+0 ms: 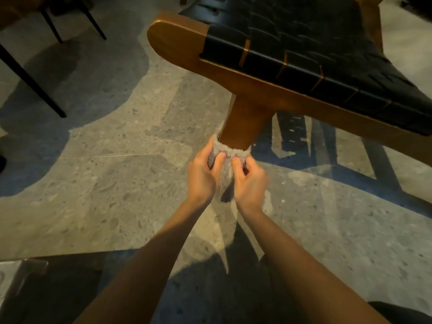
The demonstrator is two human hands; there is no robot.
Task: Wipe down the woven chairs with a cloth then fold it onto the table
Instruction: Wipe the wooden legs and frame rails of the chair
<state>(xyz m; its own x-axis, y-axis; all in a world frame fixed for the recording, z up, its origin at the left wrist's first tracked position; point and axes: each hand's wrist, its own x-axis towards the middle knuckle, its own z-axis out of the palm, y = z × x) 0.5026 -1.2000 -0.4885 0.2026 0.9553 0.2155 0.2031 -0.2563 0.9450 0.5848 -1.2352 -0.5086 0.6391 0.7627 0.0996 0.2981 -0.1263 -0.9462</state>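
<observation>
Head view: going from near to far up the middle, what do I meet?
The left hand and right hand, their grip on the cloth → wooden chair leg → wooden seat frame → black woven seat.

The scene is dimly lit in warm amber tones. Large bluish shadows are cast across the floor (131, 141) at nine and three o'clock. Slight motion blur is seen on the right hand (249, 183). Lines are bowed toward the edges.
</observation>
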